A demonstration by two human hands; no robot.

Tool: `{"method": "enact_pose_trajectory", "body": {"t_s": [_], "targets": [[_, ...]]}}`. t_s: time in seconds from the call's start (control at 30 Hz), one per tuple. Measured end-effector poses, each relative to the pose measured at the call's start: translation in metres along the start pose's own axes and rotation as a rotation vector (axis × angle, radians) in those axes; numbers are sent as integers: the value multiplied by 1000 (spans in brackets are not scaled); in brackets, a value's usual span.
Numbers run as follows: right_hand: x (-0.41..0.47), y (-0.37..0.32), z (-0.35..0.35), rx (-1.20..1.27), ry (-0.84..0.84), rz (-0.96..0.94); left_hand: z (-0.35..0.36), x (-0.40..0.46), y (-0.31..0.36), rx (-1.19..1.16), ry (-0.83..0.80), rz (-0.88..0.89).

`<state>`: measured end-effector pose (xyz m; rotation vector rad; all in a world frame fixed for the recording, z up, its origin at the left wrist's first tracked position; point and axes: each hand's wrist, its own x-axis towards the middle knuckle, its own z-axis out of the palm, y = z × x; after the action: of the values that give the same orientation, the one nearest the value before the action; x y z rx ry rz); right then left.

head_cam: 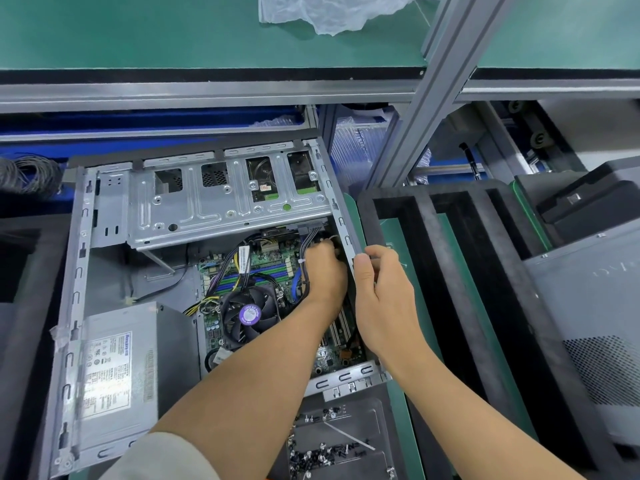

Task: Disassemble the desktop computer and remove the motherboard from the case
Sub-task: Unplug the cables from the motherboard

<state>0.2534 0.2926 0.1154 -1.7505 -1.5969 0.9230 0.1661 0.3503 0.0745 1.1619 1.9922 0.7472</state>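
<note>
While the motherboard [277,268] sits in the case [79,271], the left hand [325,271] grips cables [306,247]; the right hand [381,289] pinches the rim. Yanking could damage a connector.

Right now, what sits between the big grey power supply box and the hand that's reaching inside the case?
In the head view, the black CPU cooler fan with its purple label lies between the power supply and the left hand, mounted on the motherboard.

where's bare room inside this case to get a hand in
The bare case floor is free, between the drive cage above and the power supply below. It is crowded around the fan, where cables cross the motherboard and the left hand works.
</note>
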Motion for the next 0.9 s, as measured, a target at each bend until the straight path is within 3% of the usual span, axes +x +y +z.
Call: {"method": "enact_pose_trajectory", "body": {"t_s": [0.67,0.73,0.83,0.9], "targets": [[0,-3,1,-31,-17,-5,-8,-4,2,33,0,1],[-5,-5,0,-140,29,-105,-16,-10,1,58,-61,46],[-6,-12,-3,-562,145,-466,-32,-23,1,132,-222,131],[2,-24,-6,-850,78,-701,-51,-34,0,259,-369,107]]}}
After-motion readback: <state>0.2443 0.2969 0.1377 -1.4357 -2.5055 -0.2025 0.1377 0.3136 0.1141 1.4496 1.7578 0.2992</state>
